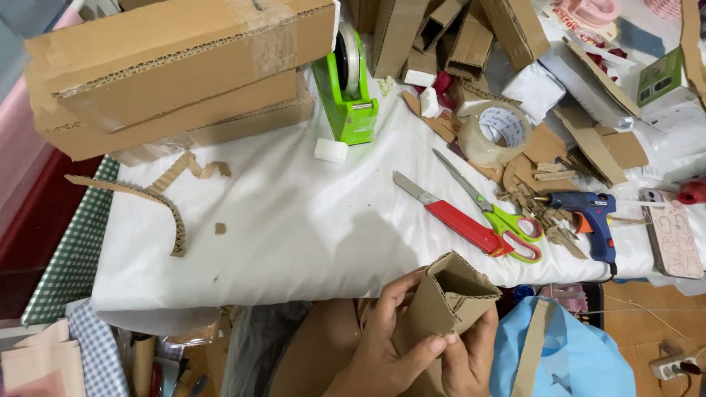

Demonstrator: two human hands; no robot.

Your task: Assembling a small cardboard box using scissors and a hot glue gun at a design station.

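Both hands grip cardboard tube off table edge, w/ scissors near.

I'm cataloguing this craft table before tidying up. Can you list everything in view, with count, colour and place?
Folded brown cardboard tube: 1, brown, bottom centre, held in both hands.
Large corrugated cardboard box: 1, brown, top left.
Green tape dispenser: 1, green, top centre.
Clear tape roll: 1, clear, right of centre.
Red-handled utility knife: 1, red and silver, centre.
Green-and-pink scissors: 1, beside the knife.
Blue glue gun: 1, blue and orange, right.
Curved cardboard strip: 1, brown, left.
Cardboard scraps: many, brown, upper right.
White table cover: 1, white, centre.
Blue bag: 1, bottom right.
Left hand: gripping the tube.
Right hand: gripping the tube.
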